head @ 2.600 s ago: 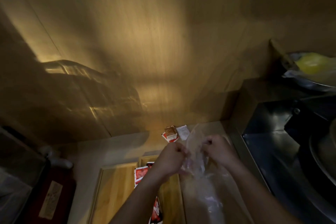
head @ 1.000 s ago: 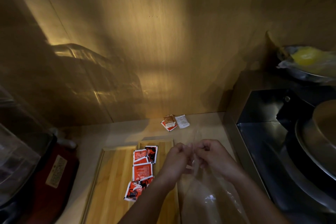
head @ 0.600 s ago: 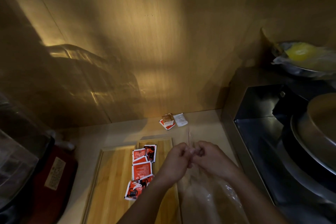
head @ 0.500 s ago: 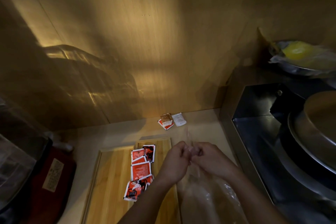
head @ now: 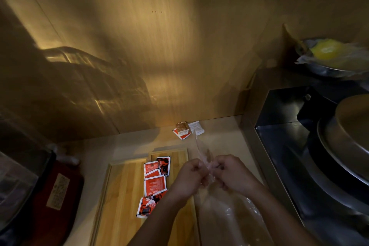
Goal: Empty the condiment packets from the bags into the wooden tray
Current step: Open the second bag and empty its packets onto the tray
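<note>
A clear plastic bag (head: 229, 217) hangs below my hands, just right of the wooden tray (head: 121, 195). My left hand (head: 189, 177) and my right hand (head: 231, 173) are both closed on the bag's twisted neck, knuckles almost touching. Several red and white condiment packets (head: 154, 183) lie in the tray along its divider. A few more packets (head: 185, 129) rest on the counter by the back wall. What the bag holds is hard to make out.
A dark steel appliance (head: 299, 146) with a round metal lid (head: 351, 132) fills the right side. A steel bowl with something yellow (head: 327, 54) sits on top of it. A red appliance (head: 56, 193) stands at the left. A wooden wall rises behind.
My hands have stayed together on the bag's neck, with only small finger movements. The view has tilted down, so more of the tray and its packets show.
</note>
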Tool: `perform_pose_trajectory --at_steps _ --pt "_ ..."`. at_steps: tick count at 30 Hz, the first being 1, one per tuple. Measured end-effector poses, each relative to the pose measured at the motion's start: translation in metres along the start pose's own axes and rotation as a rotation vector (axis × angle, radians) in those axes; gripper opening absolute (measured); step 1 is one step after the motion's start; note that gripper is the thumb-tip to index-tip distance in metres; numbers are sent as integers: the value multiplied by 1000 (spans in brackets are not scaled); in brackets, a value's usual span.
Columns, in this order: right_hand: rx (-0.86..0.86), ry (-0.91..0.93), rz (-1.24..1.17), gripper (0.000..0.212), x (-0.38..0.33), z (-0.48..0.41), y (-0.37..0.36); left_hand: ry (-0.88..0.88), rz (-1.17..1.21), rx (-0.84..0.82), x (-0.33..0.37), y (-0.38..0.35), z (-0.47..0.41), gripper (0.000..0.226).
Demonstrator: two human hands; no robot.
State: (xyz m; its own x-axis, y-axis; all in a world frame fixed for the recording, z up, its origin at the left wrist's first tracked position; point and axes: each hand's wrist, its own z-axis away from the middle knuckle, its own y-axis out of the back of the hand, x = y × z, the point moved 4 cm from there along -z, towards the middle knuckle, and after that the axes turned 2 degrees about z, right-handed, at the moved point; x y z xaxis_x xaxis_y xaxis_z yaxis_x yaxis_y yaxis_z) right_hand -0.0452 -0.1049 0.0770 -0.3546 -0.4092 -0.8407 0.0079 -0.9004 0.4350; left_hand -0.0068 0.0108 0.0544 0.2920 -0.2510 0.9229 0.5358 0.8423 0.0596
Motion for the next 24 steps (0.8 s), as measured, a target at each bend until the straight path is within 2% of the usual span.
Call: perform_pose_trajectory --at_steps 5,13,16,18,22,24 --pt "-36 -7 9 29 1 -2 0 -46 -40 -10 1 4 2 33" --pt "-20 49 372 22 2 -6 -3 -66 -253 -34 4 7 2 30" --pt "-16 60 430 20 0 -4 -5 -76 -368 -40 8 6 4 29" --pt "-10 66 448 16 0 -3 -6 -59 -377 -45 7 6 5 29" --pt "-4 65 486 25 0 -3 -8 -29 -377 -31 7 6 6 27" --pt "34 75 532 19 0 -2 -6 -40 -392 0 8 7 7 24"
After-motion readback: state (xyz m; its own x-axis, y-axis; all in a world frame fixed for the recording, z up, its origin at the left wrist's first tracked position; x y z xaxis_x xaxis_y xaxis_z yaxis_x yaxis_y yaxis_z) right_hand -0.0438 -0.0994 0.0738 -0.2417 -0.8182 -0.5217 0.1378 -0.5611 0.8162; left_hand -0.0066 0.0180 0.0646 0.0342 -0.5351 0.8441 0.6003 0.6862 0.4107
